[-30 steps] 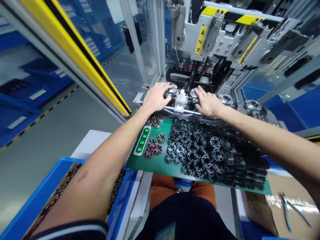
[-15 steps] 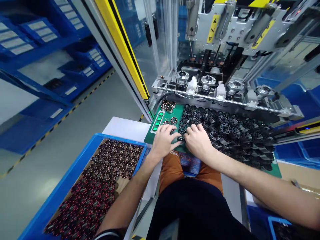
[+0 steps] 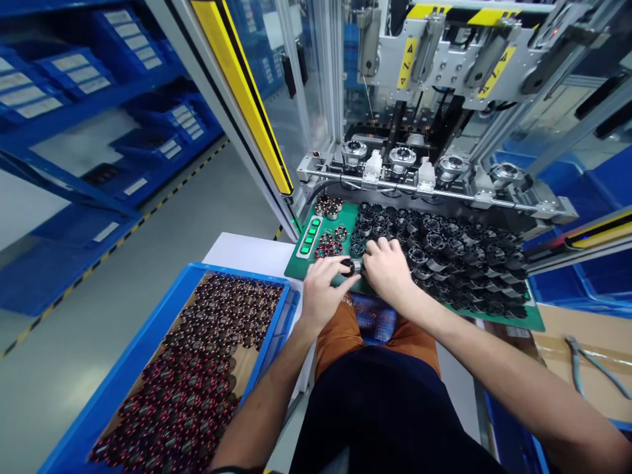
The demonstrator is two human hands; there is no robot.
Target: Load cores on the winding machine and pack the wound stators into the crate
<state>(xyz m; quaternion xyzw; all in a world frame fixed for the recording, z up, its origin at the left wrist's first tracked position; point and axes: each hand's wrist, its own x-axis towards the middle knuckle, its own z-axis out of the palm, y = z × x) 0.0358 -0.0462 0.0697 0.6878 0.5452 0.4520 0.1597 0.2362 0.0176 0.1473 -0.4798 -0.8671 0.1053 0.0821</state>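
My left hand [image 3: 323,286] holds a small black ring part [image 3: 348,266] between thumb and fingers above the front edge of the green mat [image 3: 296,264]. Beside it, my right hand [image 3: 389,268] has its fingers curled at the left end of the stacked black ring parts [image 3: 434,241]; what they hold, if anything, is hidden. Several red-wound rings [image 3: 328,249] lie on the mat behind my left hand. Copper-wound rings [image 3: 328,207] sit farther back, near a panel with green lit buttons [image 3: 310,237].
A machine with round metal holders [image 3: 402,157] stands behind the mat. At the left is a blue tray [image 3: 172,289] full of wound rings. Pliers [image 3: 575,368] lie on cardboard at the right. A yellow-fronted post [image 3: 247,99] rises at the left.
The view has shifted slightly. My left hand now holds a black ring part up between its fingers, and red-wound rings behind it have come into sight.
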